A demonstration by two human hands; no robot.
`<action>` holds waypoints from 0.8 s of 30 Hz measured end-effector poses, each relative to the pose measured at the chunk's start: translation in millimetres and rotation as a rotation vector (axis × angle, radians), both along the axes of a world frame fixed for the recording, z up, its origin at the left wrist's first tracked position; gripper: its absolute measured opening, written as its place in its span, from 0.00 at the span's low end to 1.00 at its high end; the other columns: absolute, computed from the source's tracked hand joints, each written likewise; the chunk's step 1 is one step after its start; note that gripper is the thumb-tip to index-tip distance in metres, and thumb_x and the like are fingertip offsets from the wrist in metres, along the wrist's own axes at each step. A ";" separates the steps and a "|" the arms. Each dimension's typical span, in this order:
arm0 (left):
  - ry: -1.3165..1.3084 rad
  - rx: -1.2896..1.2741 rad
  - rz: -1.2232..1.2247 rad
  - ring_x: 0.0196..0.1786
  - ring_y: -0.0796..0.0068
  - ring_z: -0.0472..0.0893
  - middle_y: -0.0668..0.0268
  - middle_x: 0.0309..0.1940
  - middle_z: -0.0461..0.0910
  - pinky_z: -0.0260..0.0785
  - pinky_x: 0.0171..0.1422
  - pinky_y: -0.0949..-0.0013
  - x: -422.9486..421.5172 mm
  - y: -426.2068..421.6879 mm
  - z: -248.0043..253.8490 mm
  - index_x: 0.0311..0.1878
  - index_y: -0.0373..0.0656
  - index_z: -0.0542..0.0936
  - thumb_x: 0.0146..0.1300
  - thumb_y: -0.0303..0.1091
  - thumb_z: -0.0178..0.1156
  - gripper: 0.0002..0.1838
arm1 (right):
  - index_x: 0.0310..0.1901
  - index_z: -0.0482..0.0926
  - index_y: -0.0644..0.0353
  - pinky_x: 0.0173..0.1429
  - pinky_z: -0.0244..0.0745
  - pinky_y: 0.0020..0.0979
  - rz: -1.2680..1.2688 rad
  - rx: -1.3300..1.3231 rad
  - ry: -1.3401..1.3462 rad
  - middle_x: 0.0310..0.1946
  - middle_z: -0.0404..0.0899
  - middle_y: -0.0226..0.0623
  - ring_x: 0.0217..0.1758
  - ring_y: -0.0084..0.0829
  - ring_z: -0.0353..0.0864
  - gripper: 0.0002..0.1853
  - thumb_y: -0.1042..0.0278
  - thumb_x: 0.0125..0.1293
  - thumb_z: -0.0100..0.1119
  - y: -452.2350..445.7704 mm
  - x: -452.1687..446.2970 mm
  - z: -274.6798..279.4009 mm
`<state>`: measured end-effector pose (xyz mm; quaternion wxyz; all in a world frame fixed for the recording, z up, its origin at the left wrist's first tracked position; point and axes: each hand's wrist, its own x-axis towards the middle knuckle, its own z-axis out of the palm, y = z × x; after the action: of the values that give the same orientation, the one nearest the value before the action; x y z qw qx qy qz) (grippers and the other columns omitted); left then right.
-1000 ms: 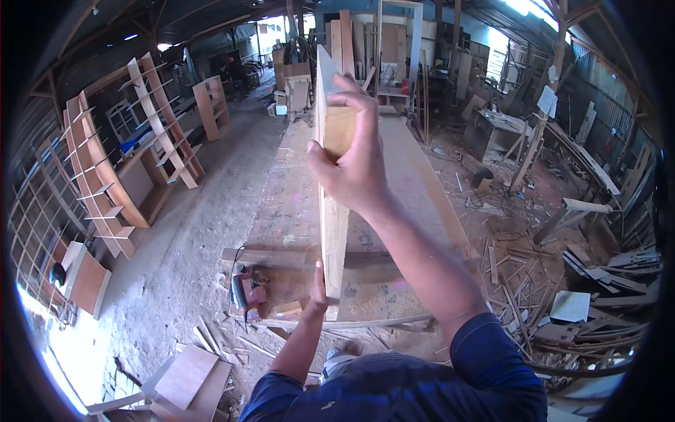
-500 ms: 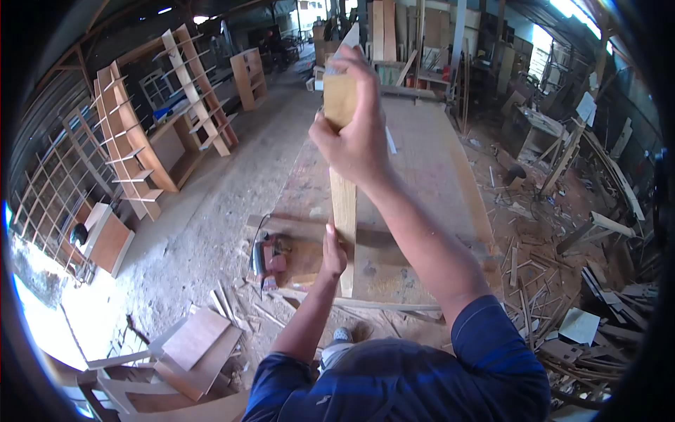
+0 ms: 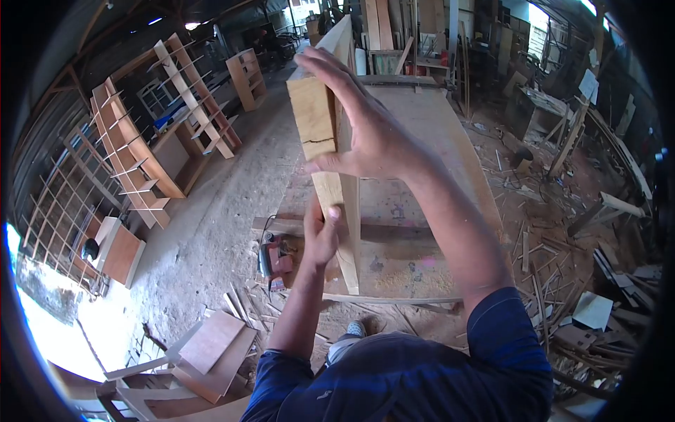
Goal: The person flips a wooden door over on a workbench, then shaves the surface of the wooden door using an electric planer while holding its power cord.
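Observation:
A pale wooden piece (image 3: 313,116) stands upright over the workbench, its near edge facing me, with a dark crack across the upper part. Its narrow lower end comes down near the bench's front edge. Up high, my right hand (image 3: 365,137) is closed around it, fingers over the top and thumb on the near side. Lower down, my left hand (image 3: 322,235) grips the same piece from the left, thumb lying on the near edge. Part of the wood behind my right hand is hidden. Left of my left hand, a red corded power tool (image 3: 280,261) rests on the bench.
The long workbench (image 3: 450,183) has a wooden strip (image 3: 394,232) lying across it and sawdust near its front. Wood scraps (image 3: 541,260) litter the floor at right. Loose panels (image 3: 211,344) lie at lower left. Shelving units (image 3: 133,144) stand along the left.
The wooden piece has turned and tipped, so its top now leans left and more of its side shows. My right hand has moved slightly down; my left hand has moved up along the wood.

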<state>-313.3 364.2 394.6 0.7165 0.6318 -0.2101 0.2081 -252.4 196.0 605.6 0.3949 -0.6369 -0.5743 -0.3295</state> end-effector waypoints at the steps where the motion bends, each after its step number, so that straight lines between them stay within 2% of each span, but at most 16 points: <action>1: -0.011 -0.004 0.022 0.69 0.72 0.79 0.62 0.68 0.82 0.70 0.76 0.64 -0.2 0.3 13.9 0.82 0.33 0.69 0.88 0.56 0.58 0.37 | 0.91 0.52 0.39 0.96 0.54 0.60 -0.013 0.013 -0.001 0.93 0.46 0.50 0.97 0.52 0.44 0.64 0.60 0.59 0.89 1.4 -1.3 -1.4; 4: -0.108 -0.018 0.090 0.72 0.71 0.78 0.61 0.71 0.81 0.68 0.78 0.65 11.4 -1.3 63.4 0.84 0.34 0.68 0.90 0.53 0.55 0.35 | 0.90 0.58 0.40 0.95 0.57 0.60 -0.002 0.085 -0.037 0.93 0.51 0.50 0.96 0.51 0.48 0.53 0.54 0.69 0.82 10.1 8.2 -4.2; 6: -0.350 0.031 0.051 0.74 0.70 0.77 0.60 0.75 0.78 0.67 0.80 0.64 36.5 7.3 93.7 0.86 0.34 0.66 0.90 0.52 0.55 0.35 | 0.89 0.62 0.44 0.95 0.56 0.58 0.029 0.126 -0.005 0.93 0.52 0.49 0.96 0.50 0.49 0.48 0.49 0.74 0.77 15.1 13.2 -9.1; 7: -0.347 0.007 0.064 0.76 0.69 0.76 0.59 0.77 0.77 0.67 0.81 0.63 32.5 2.0 116.3 0.86 0.33 0.66 0.90 0.50 0.56 0.35 | 0.91 0.57 0.42 0.96 0.50 0.61 0.063 0.076 0.028 0.95 0.45 0.48 0.97 0.49 0.42 0.46 0.43 0.80 0.67 7.6 11.7 -3.9; 8: -0.344 -0.019 0.078 0.77 0.67 0.76 0.58 0.79 0.75 0.67 0.82 0.62 27.3 -3.1 135.6 0.87 0.33 0.65 0.89 0.48 0.57 0.35 | 0.92 0.54 0.43 0.96 0.49 0.60 0.076 0.083 0.082 0.95 0.43 0.48 0.97 0.49 0.41 0.46 0.41 0.82 0.64 8.4 13.0 -10.2; 10: -0.333 -0.094 -0.003 0.86 0.55 0.70 0.49 0.85 0.70 0.59 0.91 0.54 38.4 5.2 154.2 0.87 0.32 0.64 0.88 0.42 0.57 0.34 | 0.93 0.49 0.44 0.96 0.47 0.59 0.090 0.097 0.167 0.95 0.39 0.48 0.97 0.50 0.39 0.46 0.37 0.84 0.57 12.5 11.4 -15.1; 11: -0.442 -0.002 0.063 0.88 0.51 0.68 0.46 0.86 0.68 0.55 0.93 0.52 43.0 1.3 171.0 0.87 0.32 0.65 0.85 0.40 0.60 0.36 | 0.94 0.41 0.52 0.97 0.43 0.55 0.087 0.064 0.271 0.95 0.31 0.53 0.98 0.51 0.33 0.50 0.34 0.86 0.51 5.3 -6.7 -20.1; 12: -0.553 0.088 0.128 0.90 0.47 0.65 0.43 0.88 0.65 0.51 0.96 0.49 43.3 -5.6 193.0 0.87 0.32 0.66 0.81 0.38 0.63 0.37 | 0.93 0.36 0.60 0.97 0.38 0.51 0.148 0.125 0.240 0.95 0.28 0.58 0.98 0.53 0.30 0.53 0.35 0.87 0.52 11.2 -0.3 -41.9; 13: -0.602 0.155 0.143 0.90 0.47 0.64 0.41 0.87 0.65 0.48 0.96 0.47 47.8 -6.9 205.8 0.85 0.32 0.69 0.78 0.39 0.64 0.38 | 0.91 0.39 0.71 0.97 0.34 0.53 0.169 0.184 0.216 0.93 0.32 0.68 0.97 0.58 0.28 0.57 0.30 0.85 0.51 19.5 3.2 -67.5; 14: -0.652 0.221 0.161 0.91 0.46 0.63 0.40 0.87 0.66 0.46 0.96 0.45 53.9 -4.5 216.5 0.84 0.32 0.72 0.76 0.40 0.66 0.38 | 0.91 0.40 0.71 0.97 0.35 0.53 0.096 0.205 0.224 0.93 0.34 0.68 0.97 0.60 0.30 0.55 0.36 0.85 0.55 25.1 -2.0 -96.8; 15: -0.732 0.316 0.132 0.90 0.44 0.65 0.38 0.84 0.70 0.45 0.96 0.41 62.8 1.3 227.3 0.75 0.30 0.79 0.74 0.41 0.63 0.32 | 0.91 0.41 0.71 0.97 0.37 0.54 0.025 0.226 0.232 0.93 0.36 0.67 0.97 0.62 0.32 0.54 0.42 0.85 0.59 30.9 -10.2 -129.9; 16: -0.694 0.251 0.021 0.83 0.46 0.75 0.41 0.74 0.83 0.53 0.93 0.40 67.3 4.2 231.4 0.63 0.33 0.87 0.71 0.37 0.67 0.23 | 0.91 0.42 0.71 0.96 0.37 0.54 -0.010 0.254 0.264 0.93 0.37 0.67 0.97 0.62 0.33 0.53 0.46 0.83 0.62 36.6 -15.6 -169.9; 19: -0.761 0.211 0.049 0.70 0.48 0.83 0.46 0.57 0.89 0.50 0.93 0.35 77.7 7.7 224.4 0.56 0.33 0.87 0.67 0.38 0.63 0.20 | 0.92 0.42 0.67 0.96 0.39 0.54 -0.091 0.236 0.471 0.93 0.38 0.64 0.97 0.62 0.36 0.51 0.51 0.84 0.61 44.5 -42.0 -283.5; 20: -0.757 0.205 0.046 0.70 0.48 0.83 0.44 0.58 0.88 0.49 0.93 0.33 80.6 12.1 222.4 0.57 0.33 0.86 0.67 0.39 0.63 0.22 | 0.92 0.37 0.68 0.97 0.38 0.52 -0.096 0.167 0.516 0.93 0.33 0.66 0.98 0.61 0.32 0.52 0.52 0.85 0.61 39.7 -47.9 -312.5; 21: -0.766 0.186 0.020 0.70 0.48 0.83 0.44 0.59 0.88 0.48 0.94 0.31 82.9 14.3 221.1 0.57 0.33 0.86 0.67 0.40 0.63 0.22 | 0.92 0.37 0.68 0.97 0.37 0.52 -0.073 0.147 0.596 0.94 0.32 0.65 0.98 0.58 0.31 0.54 0.47 0.85 0.60 33.4 -54.1 -325.9; 24: -0.816 0.125 -0.067 0.70 0.47 0.83 0.45 0.57 0.87 0.46 0.93 0.24 92.4 18.6 217.0 0.59 0.34 0.86 0.67 0.41 0.60 0.23 | 0.93 0.37 0.66 0.96 0.34 0.53 -0.002 0.286 0.595 0.94 0.31 0.61 0.98 0.56 0.29 0.57 0.32 0.85 0.54 34.1 -44.7 -286.1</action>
<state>-220.9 382.8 611.6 0.5409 0.5325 -0.5096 0.4051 -297.1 230.1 319.5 0.6305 -0.6438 -0.3812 -0.2066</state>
